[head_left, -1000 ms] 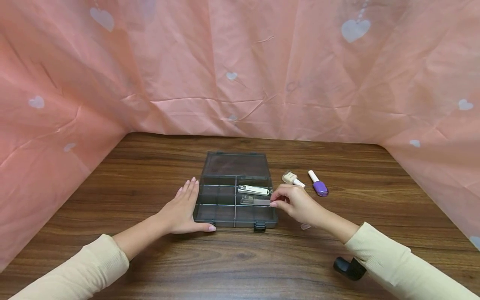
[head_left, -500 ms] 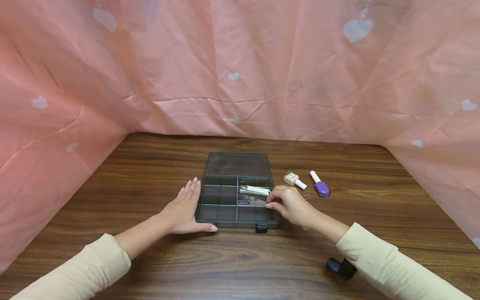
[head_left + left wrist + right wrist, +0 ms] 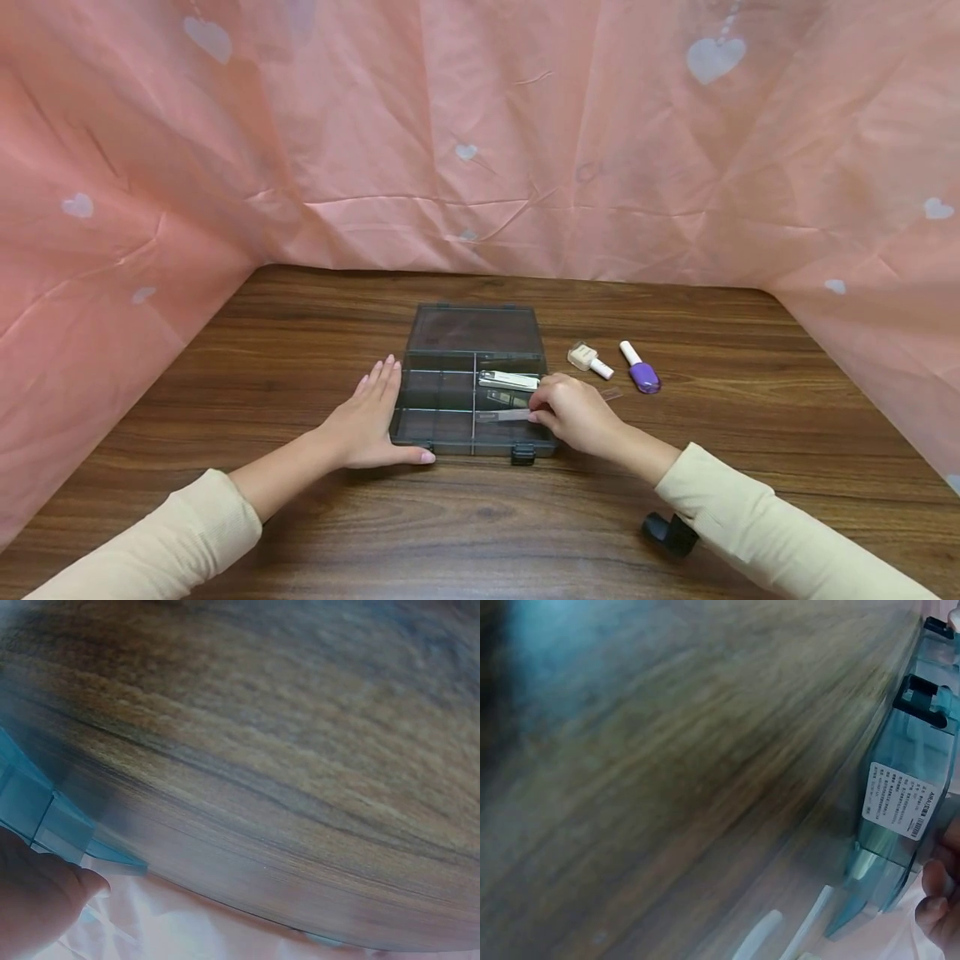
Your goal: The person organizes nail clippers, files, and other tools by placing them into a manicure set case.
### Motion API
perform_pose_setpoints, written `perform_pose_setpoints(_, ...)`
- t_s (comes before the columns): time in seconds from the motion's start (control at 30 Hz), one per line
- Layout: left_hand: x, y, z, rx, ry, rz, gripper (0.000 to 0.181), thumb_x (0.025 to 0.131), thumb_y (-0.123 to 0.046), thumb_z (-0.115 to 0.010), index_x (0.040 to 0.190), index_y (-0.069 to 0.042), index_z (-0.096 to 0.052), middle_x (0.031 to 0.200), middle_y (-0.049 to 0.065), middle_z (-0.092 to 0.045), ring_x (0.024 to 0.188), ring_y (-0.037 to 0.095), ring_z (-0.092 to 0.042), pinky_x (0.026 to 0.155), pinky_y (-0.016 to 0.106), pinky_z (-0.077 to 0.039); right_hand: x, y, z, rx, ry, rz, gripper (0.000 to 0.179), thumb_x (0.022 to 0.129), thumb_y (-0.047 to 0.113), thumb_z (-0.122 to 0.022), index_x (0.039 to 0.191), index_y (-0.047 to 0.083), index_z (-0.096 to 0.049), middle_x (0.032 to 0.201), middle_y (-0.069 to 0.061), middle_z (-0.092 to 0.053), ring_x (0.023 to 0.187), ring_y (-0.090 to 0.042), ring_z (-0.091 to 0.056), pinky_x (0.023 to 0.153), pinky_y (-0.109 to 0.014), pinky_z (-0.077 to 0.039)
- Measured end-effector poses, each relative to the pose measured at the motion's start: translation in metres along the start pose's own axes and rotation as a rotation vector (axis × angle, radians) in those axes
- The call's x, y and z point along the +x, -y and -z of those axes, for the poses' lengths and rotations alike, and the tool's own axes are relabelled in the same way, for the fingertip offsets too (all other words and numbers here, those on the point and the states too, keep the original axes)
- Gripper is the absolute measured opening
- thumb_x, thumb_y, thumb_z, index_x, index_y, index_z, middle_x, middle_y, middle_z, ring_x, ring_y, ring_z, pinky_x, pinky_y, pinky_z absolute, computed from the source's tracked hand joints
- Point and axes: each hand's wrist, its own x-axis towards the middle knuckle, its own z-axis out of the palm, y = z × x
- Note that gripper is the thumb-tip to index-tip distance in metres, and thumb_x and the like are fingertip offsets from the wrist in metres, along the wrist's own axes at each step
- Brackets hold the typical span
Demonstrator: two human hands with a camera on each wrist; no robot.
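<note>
A dark translucent box (image 3: 475,448) with compartments lies unfolded, its lid (image 3: 476,329) laid back toward the far side. My left hand (image 3: 365,421) rests flat along its left side, thumb at the front edge; the left wrist view shows part of that hand (image 3: 41,896) by the box. My right hand (image 3: 573,410) pinches the right end of a slim translucent strip (image 3: 504,415), held over the box's front right part. Behind the strip, a white nail clipper (image 3: 508,381) and a small clear item (image 3: 506,400) sit in the right-hand compartments.
Right of the box lie a beige nail polish bottle (image 3: 582,357) and a purple one (image 3: 643,377), both white-capped. Another clear strip (image 3: 611,393) shows beyond my right hand. A black object (image 3: 667,533) is at my right sleeve. A pink heart-print cloth (image 3: 480,167) hangs around the table.
My right hand has drawn the slim strip toward me, from beside the small clear item to the front right part of the box. My left hand has stayed on the box's side.
</note>
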Motion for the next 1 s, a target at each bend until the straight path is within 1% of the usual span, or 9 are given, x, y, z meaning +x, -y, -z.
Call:
perform_pose_setpoints(0.17,0.0,0.0,0.0,0.003,0.002,0.006,0.125,0.067,-0.073,-0.061,0.145,0.009,-0.008,0.153,0.027,-0.005,0.143,0.039,-0.006,0.115,0.05,-0.016,0.001,0.004,0.001,-0.08,0.006,-0.006,0.004,0.075,0.013,-0.074,0.073,0.011,-0.071,0.074,0.004,-0.066,0.075,-0.015,-0.06,0.061,-0.031,-0.051)
perform_pose_setpoints(0.27,0.0,0.0,-0.001,0.002,0.001,0.005,0.125,0.067,-0.073,-0.061,0.145,0.009,-0.009,0.153,0.027,-0.006,0.143,0.039,-0.006,0.115,0.05,-0.016,0.0,0.004,0.001,-0.095,0.024,-0.024,0.002,0.075,0.012,-0.074,0.075,0.011,-0.072,0.076,0.003,-0.068,0.077,-0.015,-0.061,0.062,-0.032,-0.052)
perform_pose_setpoints(0.37,0.0,0.0,-0.001,0.001,-0.001,0.003,0.125,0.067,-0.073,-0.061,0.145,0.009,-0.009,0.153,0.027,-0.006,0.143,0.039,-0.007,0.115,0.05,-0.016,-0.001,0.004,0.002,-0.084,0.03,-0.042,0.004,0.075,0.011,-0.074,0.079,0.01,-0.073,0.08,0.002,-0.07,0.08,-0.017,-0.063,0.065,-0.034,-0.054)
perform_pose_setpoints(0.43,0.0,0.0,-0.001,0.001,-0.002,0.002,0.126,0.066,-0.074,-0.061,0.145,0.009,-0.009,0.153,0.028,-0.006,0.143,0.039,-0.007,0.115,0.05,-0.016,-0.002,0.002,0.003,-0.063,0.017,-0.044,0.005,0.076,0.011,-0.073,0.081,0.009,-0.073,0.082,0.001,-0.07,0.082,-0.017,-0.064,0.067,-0.034,-0.054)
perform_pose_setpoints(0.5,0.0,0.0,-0.001,0.001,-0.002,0.002,0.126,0.066,-0.074,-0.061,0.145,0.009,-0.009,0.153,0.028,-0.006,0.143,0.039,-0.007,0.115,0.05,-0.016,-0.003,-0.001,0.005,-0.024,-0.021,-0.035,0.004,0.077,0.009,-0.072,0.081,0.008,-0.073,0.081,0.001,-0.07,0.081,-0.016,-0.064,0.067,-0.032,-0.053)
perform_pose_setpoints(0.63,0.0,0.0,-0.001,-0.002,0.001,0.001,0.126,0.067,-0.074,-0.061,0.145,0.009,-0.008,0.153,0.027,-0.005,0.143,0.039,-0.006,0.115,0.051,-0.016,-0.005,-0.013,0.011,0.096,-0.149,0.006,0.004,0.075,0.003,-0.072,0.079,0.005,-0.072,0.075,-0.001,-0.068,0.069,-0.011,-0.061,0.06,-0.025,-0.05)
perform_pose_setpoints(0.73,0.0,0.0,0.0,-0.003,0.0,0.002,0.125,0.067,-0.073,-0.061,0.145,0.009,-0.008,0.153,0.027,-0.005,0.143,0.039,-0.006,0.115,0.051,-0.016,-0.008,-0.023,0.017,0.179,-0.228,0.014,0.006,0.074,-0.001,-0.073,0.078,0.003,-0.072,0.072,-0.002,-0.068,0.065,-0.007,-0.056,0.056,-0.023,-0.048)
perform_pose_setpoints(0.87,0.0,0.0,0.0,-0.007,-0.007,-0.001,0.125,0.067,-0.072,-0.062,0.145,0.009,-0.009,0.153,0.028,-0.006,0.143,0.04,-0.006,0.115,0.051,-0.016,-0.016,-0.035,0.023,0.238,-0.252,-0.043,0.007,0.075,-0.002,-0.071,0.081,0.003,-0.072,0.076,-0.004,-0.069,0.067,-0.003,-0.052,0.054,-0.02,-0.046)
perform_pose_setpoints(1.0,0.0,-0.001,-0.001,-0.01,-0.011,-0.004,0.124,0.067,-0.072,-0.062,0.145,0.009,-0.01,0.153,0.028,-0.007,0.142,0.04,-0.007,0.115,0.051,-0.016,-0.025,-0.046,0.025,0.256,-0.267,-0.084,0.009,0.074,-0.003,-0.072,0.081,0.002,-0.072,0.079,-0.005,-0.069,0.067,0.001,-0.053,0.055,-0.018,-0.048)
